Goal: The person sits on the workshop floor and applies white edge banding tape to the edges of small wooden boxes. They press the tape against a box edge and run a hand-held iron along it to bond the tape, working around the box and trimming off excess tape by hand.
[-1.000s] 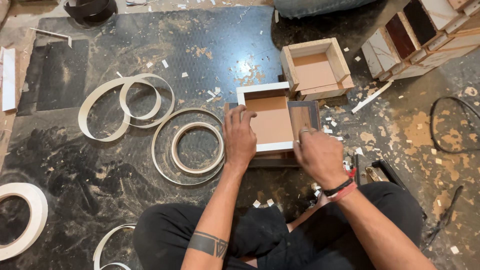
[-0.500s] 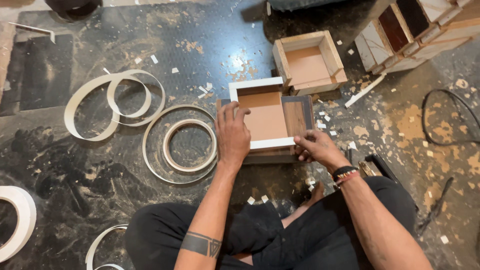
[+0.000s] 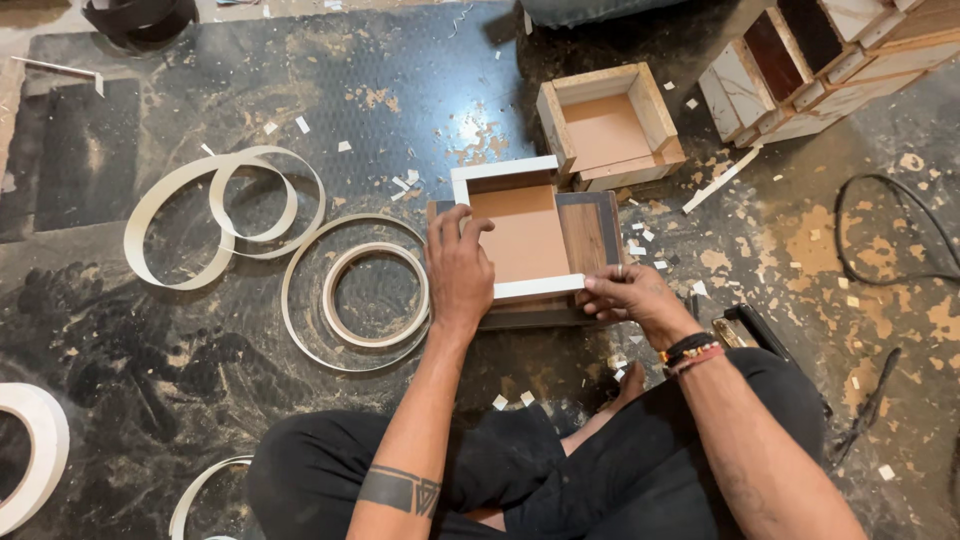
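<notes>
Pressing small open wooden box (image 3: 525, 240) flat on dark floor mat (image 3: 330, 70), just ahead of crossed legs. Left hand (image 3: 458, 270) lies palm-down, fingers spread, over box's left wall. Right hand (image 3: 625, 293) pinches near-right corner where white edge-banding strip (image 3: 540, 288) ends. Step judged: seating banding along near rim. Next move calls for firm rub along strip, box kept steady. Banding coils (image 3: 355, 292) lie left; second box (image 3: 608, 125) far right.
</notes>
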Tool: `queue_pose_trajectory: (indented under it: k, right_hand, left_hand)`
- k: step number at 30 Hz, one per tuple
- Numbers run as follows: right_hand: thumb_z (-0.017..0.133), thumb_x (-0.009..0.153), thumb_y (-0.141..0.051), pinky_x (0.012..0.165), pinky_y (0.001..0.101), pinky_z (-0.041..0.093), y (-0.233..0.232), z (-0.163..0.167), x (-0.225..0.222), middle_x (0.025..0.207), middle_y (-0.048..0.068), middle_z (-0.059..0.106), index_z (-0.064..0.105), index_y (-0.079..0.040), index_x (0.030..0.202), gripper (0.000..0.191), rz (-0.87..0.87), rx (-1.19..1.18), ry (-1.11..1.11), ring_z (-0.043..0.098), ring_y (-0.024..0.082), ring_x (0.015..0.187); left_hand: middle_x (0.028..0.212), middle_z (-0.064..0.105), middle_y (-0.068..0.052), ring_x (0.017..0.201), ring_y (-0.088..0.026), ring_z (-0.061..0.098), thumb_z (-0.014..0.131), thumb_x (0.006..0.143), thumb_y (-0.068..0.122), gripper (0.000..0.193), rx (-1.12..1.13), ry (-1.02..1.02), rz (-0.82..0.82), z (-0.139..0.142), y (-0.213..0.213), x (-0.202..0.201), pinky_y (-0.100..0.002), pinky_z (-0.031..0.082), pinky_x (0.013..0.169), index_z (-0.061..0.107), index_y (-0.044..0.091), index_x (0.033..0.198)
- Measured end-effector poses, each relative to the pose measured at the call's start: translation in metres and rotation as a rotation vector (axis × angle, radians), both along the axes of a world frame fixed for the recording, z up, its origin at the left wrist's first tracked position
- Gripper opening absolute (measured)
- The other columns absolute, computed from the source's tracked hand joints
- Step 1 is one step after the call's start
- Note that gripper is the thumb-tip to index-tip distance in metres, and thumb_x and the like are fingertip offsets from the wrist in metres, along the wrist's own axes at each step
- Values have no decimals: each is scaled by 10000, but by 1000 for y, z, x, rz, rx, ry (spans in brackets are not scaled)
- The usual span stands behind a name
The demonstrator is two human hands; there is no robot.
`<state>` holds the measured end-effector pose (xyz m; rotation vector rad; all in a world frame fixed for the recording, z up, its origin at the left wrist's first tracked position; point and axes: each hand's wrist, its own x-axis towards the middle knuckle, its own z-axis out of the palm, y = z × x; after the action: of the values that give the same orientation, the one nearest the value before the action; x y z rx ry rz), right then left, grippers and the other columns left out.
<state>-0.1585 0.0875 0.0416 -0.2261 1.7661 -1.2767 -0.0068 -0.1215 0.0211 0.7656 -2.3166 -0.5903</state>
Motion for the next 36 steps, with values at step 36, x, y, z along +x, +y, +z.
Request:
queue_pose_trajectory:
  k: [36]
  right_hand:
    - [747, 904, -255, 676, 257, 564, -9, -5, 14, 928, 67, 762, 694, -33, 1077, 287, 43, 32, 32, 750, 125, 805]
  left_hand:
    - [1062, 701, -17, 1000, -224, 679, 700, 911, 185, 162, -226, 60, -674, 14, 31, 6, -393, 553, 863, 676, 118, 1056]
